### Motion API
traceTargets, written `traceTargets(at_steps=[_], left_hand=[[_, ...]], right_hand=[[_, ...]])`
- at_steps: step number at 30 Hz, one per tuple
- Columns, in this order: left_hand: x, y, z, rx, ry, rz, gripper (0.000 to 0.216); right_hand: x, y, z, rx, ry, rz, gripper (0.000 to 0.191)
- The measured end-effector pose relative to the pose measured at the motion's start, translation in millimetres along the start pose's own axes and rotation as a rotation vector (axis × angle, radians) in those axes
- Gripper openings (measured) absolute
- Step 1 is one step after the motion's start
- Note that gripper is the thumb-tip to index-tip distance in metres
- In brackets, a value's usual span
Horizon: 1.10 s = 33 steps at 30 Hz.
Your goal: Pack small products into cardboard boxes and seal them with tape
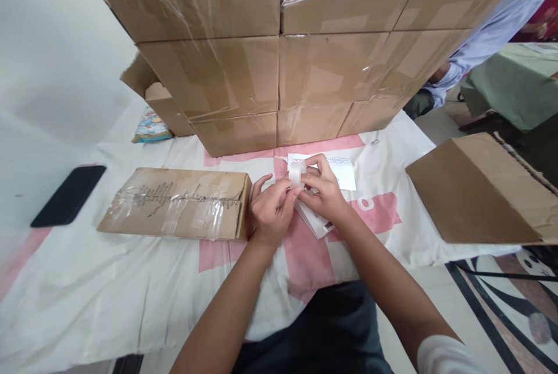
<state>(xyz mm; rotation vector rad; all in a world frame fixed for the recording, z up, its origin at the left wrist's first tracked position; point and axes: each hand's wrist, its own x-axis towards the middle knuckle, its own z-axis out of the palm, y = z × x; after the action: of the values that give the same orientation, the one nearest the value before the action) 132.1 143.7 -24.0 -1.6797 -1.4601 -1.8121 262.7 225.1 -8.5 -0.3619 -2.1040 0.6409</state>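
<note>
My left hand (271,211) and my right hand (321,191) meet over the middle of the white and pink cloth (131,292). Both pinch a small roll of clear tape (296,174) held between the fingertips. Under my right hand lies a small white box (314,222), partly hidden by the hand. A white printed sheet (344,172) lies flat just behind the hands. A taped flat cardboard parcel (176,204) lies right beside my left hand, its end touching the wrist side.
A tall stack of taped cardboard boxes (279,54) stands behind the hands. A black phone (68,194) lies at the left. A snack packet (150,127) sits by the stack. An open carton (479,191) is at the right. Another person's sleeve (492,31) shows at the top right.
</note>
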Motion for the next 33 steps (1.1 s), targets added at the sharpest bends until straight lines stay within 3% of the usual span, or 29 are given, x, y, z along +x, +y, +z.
traceTargets(at_steps=[17, 28, 33], left_hand=[[4.1, 1.2, -1.4, -0.016, -0.070, -0.067, 0.004], [4.8, 3.8, -1.4, -0.032, -0.104, -0.145, 0.010], [5.6, 5.2, -1.3, -0.060, -0.112, -0.164, 0.009]], right_hand=[[0.4, 5.4, 4.1, -0.011, 0.044, 0.098, 0.030], [-0.6, 3.7, 2.5, -0.365, 0.001, 0.098, 0.044], [-0.6, 5.0, 2.6, -0.400, -0.011, 0.103, 0.045]])
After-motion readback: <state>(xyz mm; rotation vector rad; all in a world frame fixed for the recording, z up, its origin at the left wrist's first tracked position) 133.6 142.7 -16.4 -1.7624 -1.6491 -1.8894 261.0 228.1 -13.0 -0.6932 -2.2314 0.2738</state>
